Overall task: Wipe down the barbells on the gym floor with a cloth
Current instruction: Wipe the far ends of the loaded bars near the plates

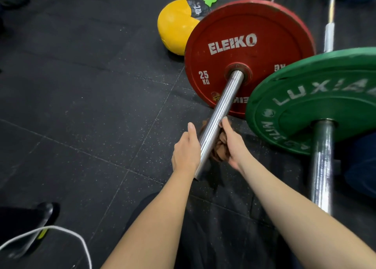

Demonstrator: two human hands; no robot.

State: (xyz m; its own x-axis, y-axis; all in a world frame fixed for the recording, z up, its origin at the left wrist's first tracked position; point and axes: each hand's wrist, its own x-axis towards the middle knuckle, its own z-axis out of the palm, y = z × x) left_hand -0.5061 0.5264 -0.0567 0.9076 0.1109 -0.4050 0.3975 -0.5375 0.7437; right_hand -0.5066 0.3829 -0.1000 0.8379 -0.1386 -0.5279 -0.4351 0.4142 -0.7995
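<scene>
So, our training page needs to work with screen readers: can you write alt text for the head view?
A person's right hand bunches a brown cloth against the barbell sleeve, the left hand touching its other side. The sleeve runs into a red Eleiko plate on black gym floor; a green plate stands right, a yellow ball behind.

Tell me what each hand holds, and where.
Right hand grips the bunched brown cloth against the barbell sleeve near its free end. Left hand lies along the sleeve's other side; its fingers are hidden, so its hold cannot be told.
</scene>
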